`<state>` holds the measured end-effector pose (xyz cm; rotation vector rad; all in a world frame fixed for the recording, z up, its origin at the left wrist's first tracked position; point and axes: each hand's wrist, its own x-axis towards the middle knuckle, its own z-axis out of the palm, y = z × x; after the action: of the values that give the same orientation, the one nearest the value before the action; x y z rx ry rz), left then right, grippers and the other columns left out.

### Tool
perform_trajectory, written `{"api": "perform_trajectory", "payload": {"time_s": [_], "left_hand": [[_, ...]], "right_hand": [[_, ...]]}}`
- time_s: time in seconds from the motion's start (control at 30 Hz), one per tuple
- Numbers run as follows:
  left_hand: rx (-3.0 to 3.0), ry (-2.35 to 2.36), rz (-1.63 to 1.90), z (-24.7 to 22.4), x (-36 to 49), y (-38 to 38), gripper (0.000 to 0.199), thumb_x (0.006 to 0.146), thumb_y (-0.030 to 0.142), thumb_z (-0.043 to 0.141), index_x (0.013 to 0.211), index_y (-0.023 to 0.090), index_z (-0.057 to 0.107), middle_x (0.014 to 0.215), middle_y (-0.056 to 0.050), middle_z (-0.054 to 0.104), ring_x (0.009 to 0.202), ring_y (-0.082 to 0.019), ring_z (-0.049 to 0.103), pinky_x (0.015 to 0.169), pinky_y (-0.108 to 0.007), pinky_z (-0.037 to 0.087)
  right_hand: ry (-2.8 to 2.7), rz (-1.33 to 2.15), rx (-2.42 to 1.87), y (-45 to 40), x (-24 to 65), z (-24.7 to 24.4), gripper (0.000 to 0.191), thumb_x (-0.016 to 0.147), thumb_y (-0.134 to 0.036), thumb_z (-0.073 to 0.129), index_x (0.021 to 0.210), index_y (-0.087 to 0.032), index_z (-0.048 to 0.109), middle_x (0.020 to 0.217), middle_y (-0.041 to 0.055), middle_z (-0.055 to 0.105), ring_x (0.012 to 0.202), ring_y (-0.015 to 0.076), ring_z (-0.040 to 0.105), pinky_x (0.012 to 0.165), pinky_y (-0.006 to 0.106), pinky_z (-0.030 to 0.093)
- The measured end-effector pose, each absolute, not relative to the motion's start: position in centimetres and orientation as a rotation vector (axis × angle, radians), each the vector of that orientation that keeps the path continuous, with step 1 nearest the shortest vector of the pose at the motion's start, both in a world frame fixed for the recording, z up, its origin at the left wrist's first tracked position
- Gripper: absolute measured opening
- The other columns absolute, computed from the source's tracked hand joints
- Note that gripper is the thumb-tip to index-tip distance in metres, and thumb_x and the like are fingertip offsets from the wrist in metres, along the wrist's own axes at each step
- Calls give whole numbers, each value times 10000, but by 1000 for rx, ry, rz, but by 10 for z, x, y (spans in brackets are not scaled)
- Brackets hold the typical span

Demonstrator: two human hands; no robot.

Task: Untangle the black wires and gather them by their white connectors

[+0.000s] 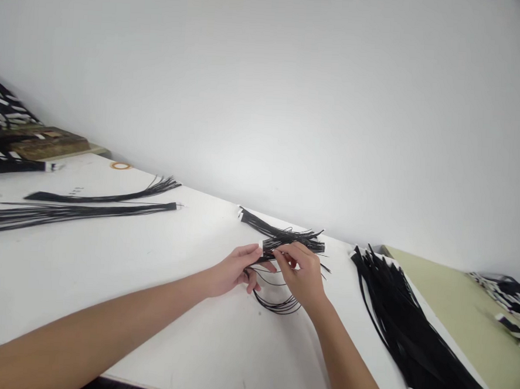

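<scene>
Left hand [235, 269] clamps white end of black cord bundle [270, 255] between thumb and fingers, near wall-side edge of white table [207, 344]; right hand [303, 276] has fingertips together on its strands. Dark marks [76, 191] on tabletop too small to read. Open room left of hands, up to 2 more bundles [153, 210].

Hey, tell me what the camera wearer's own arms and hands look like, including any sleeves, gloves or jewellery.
The left forearm and right forearm are bare, with no sleeves in view. The left hand and right hand are ungloved. No watch, bracelet or marking shows; rings are uncertain, since parts of both hands are hidden.
</scene>
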<state>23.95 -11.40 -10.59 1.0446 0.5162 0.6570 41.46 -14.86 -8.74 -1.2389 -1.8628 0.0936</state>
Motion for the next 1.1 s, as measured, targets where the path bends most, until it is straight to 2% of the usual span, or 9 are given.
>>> {"api": "perform_trajectory", "payload": {"time_s": [0.13,0.33,0.63,1.1], "left_hand": [[1061,501,622,-107,239,-113,383,829,526,511,975,178,577,1061,-131,662,393,-60,518,628,-323,517],[1098,503,623,-112,240,-113,390,841,531,483,971,172,560,1037,-128,658,406,-73,532,650,-346,516],[1090,486,621,-113,240,-112,364,861,510,467,980,174,538,1042,-111,645,420,-74,540,665,-358,513],[1074,489,608,-116,238,-110,383,863,506,471,984,151,548,1043,-116,652,416,-73,539,670,-344,502]], "right_hand": [[-1882,68,-1240,-149,415,-88,136,864,-238,508,810,-202,627,696,24,573,584,118,473,540,255,402],[-2038,-279,-1268,-152,415,-88,175,878,-190,467,767,-190,602,664,18,552,583,118,465,602,283,355],[-2010,-223,-1258,-151,408,-91,150,889,-167,441,826,-190,575,702,24,550,609,123,461,599,266,357],[-1989,-154,-1170,-148,406,-98,130,879,-145,462,818,-186,570,684,21,539,607,126,443,588,267,362]]}}
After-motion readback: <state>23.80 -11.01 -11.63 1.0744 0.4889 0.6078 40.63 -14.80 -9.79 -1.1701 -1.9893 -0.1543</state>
